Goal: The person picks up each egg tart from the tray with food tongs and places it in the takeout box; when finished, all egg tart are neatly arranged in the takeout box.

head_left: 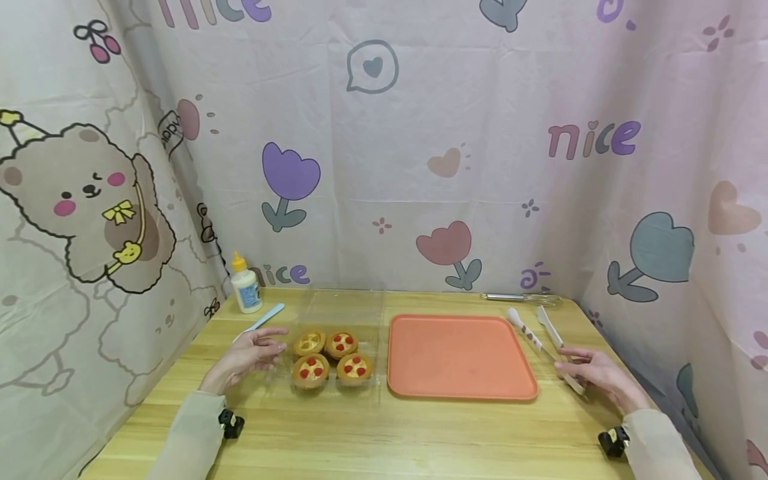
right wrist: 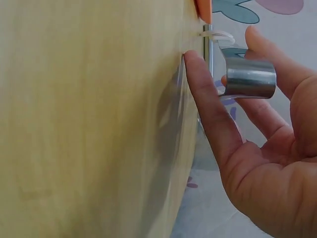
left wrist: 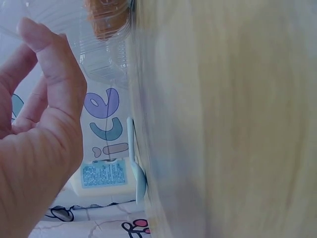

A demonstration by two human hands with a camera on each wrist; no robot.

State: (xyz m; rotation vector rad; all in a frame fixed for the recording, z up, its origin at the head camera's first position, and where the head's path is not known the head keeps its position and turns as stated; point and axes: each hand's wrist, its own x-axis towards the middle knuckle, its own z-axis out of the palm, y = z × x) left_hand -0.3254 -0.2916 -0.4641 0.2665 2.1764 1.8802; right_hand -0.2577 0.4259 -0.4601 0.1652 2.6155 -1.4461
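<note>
My left hand (head_left: 255,353) hovers at the left side of a clear plastic container (head_left: 379,393), its fingers loosely bent around nothing. Several small tarts (head_left: 311,371) sit in that container, most with red pieces on top; its clear lid (head_left: 341,304) stands up behind them. My right hand (head_left: 600,377) is at the bent end of a pair of tongs (head_left: 528,330) with pale tips. In the right wrist view, the tongs' metal bend (right wrist: 251,78) lies between my spread fingers, which look fairly straight. The tongs rest on the table, tips pointing away.
An orange tray (head_left: 462,357) lies between the container and the tongs. Behind the tongs is a whisk (head_left: 522,298). A glue bottle (head_left: 247,287) with a yellow cap stands back left, near a light blue utensil (head_left: 268,316). Printed curtains hang behind the wooden table (head_left: 420,440).
</note>
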